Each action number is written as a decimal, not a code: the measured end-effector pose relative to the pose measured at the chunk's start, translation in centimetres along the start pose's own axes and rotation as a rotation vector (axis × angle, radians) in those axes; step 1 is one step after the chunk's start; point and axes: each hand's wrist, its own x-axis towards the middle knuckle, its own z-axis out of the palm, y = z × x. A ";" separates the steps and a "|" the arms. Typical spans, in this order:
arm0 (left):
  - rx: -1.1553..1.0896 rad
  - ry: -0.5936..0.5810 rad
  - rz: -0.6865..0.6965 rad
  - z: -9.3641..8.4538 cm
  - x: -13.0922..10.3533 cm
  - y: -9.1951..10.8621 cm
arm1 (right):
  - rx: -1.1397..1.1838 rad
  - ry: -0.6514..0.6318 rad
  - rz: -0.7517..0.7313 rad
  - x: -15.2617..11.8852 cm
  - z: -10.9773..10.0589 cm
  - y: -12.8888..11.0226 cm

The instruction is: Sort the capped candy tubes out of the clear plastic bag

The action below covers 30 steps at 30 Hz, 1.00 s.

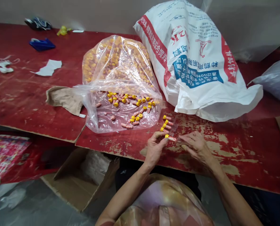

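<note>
My left hand (154, 147) pinches the yellow-capped end of a small tube (171, 138) with red-and-white contents. At the tube's other end, the closed fingers of my right hand (196, 147) grip what looks like a clear plastic sleeve; its edges are hard to make out. Just beyond my hands, several similar yellow-capped tubes (168, 123) lie in a row, with clear film around them. To the left, a big clear plastic bag (97, 121) is packed with more of these tubes, and several lie loose near its mouth.
A large white printed sack (201, 97) leans at the back right. On the worn red table (67, 131) lie a beige cloth (66, 99), a white paper scrap (48, 67) and a blue tape dispenser (41, 44). Below the front edge is an open cardboard box (75, 188).
</note>
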 end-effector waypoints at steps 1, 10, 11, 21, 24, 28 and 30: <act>-0.008 0.023 -0.002 -0.2 -0.1 0.1 | 0.069 0.020 0.049 0.1 0.3 -0.2; -0.146 0.061 -0.067 -0.1 -1.5 -0.8 | 0.863 0.384 0.477 0.1 4.8 -4.4; -0.158 0.051 -0.068 0.1 -1.7 -1.0 | 0.881 0.378 0.470 0.2 5.1 -4.6; 0.127 0.080 0.086 -0.4 -3.3 -2.0 | 0.333 0.259 0.280 -0.9 7.3 -5.1; 0.222 0.081 0.145 -1.3 -2.9 -1.3 | 0.286 0.347 0.200 -0.8 9.3 -5.7; 0.529 0.071 0.327 -3.9 0.5 0.8 | -0.058 0.297 0.009 0.9 11.1 -5.5; 0.716 0.187 0.461 -5.5 3.7 2.2 | -0.287 0.290 -0.028 2.0 11.3 -5.1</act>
